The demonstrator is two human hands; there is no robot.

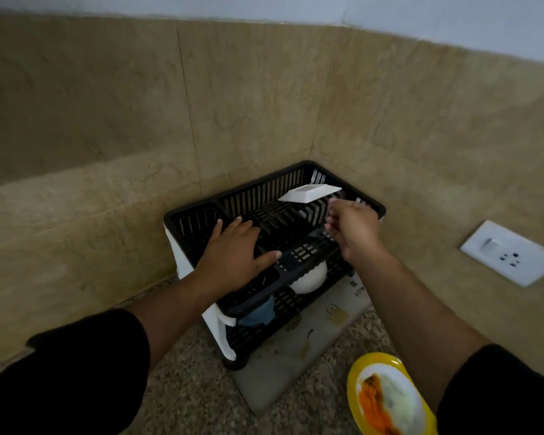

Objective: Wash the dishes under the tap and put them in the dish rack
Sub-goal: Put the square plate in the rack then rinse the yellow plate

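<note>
My left hand (233,249) lies flat and spread on the dish rack (189,226); whether my blurred right hand (354,227) holds the white dish (308,193) I cannot tell.

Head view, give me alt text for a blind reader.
A person's left hand rests flat on a black plastic two-tier dish rack while the right hand hovers by a white square dish in its top tier.

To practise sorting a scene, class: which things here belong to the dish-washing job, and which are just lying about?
Job: dish rack, white square dish, white bowl, blue cup, soiled yellow plate.
Lying about: wall socket, mat under the rack.
</note>
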